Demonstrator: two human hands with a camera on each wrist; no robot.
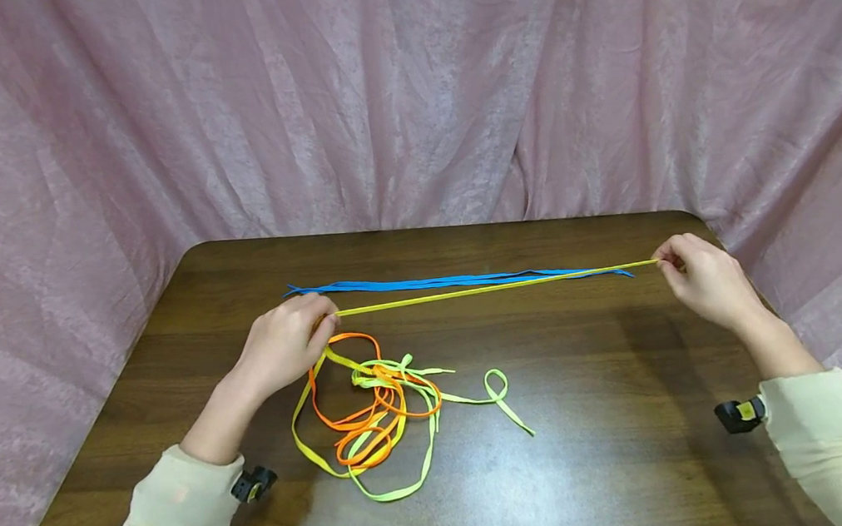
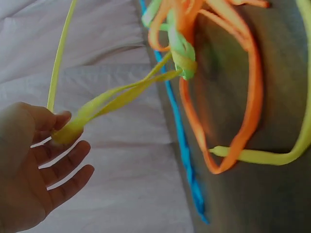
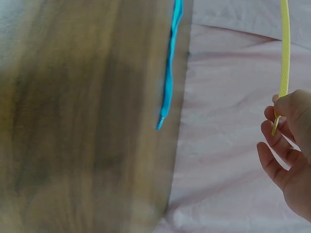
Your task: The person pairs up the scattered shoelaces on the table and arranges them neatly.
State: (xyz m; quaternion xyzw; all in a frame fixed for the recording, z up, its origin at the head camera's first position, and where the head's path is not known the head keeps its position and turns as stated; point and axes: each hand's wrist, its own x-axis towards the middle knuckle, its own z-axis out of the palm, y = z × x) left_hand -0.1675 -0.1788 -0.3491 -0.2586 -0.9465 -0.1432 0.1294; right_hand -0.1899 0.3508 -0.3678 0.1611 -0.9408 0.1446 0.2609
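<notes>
A yellow shoelace (image 1: 483, 289) runs taut between the two hands, above the table. My left hand (image 1: 288, 341) pinches it between thumb and index finger, the other fingers spread, and more of the lace (image 2: 121, 94) hangs from there toward a tangle. At the far right, my right hand (image 1: 708, 280) pinches the lace near its tipped end (image 3: 275, 125). Below the left hand lies the tangle of orange shoelace (image 1: 363, 418) and light green shoelace (image 1: 411, 489), with yellow loops among them. In the left wrist view, yellow passes by a green knot (image 2: 184, 60).
Blue shoelaces (image 1: 423, 283) lie stretched side by side along the back of the brown wooden table (image 1: 596, 465). One curled light green end (image 1: 513, 414) reaches right from the tangle. Pink curtains (image 1: 406, 97) hang behind and beside the table.
</notes>
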